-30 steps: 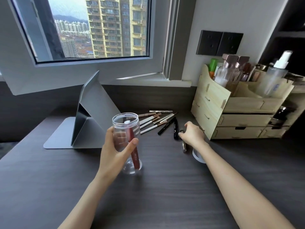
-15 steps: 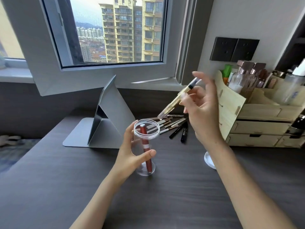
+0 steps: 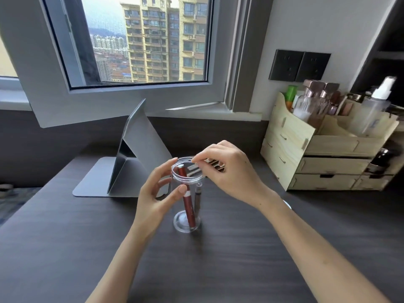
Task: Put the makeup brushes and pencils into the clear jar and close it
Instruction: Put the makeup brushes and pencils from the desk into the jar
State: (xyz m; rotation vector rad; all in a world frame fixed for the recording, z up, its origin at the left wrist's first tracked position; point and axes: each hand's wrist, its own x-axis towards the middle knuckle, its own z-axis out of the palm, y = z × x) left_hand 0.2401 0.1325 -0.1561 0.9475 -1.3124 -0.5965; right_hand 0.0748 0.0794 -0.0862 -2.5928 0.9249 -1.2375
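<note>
Steadying clear plastic jar (image 3: 187, 194) in left hand (image 3: 156, 196) grip; right hand (image 3: 227, 171) fingertips pinched at rim, grasping slim gold-brown pencil (image 3: 198, 199) beside red tube (image 3: 188, 200).

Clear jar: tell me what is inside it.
The clear jar holds a red tube standing upright and a thinner brown pencil beside it. The left hand covers part of the jar's wall, so anything behind it is hidden.
</note>
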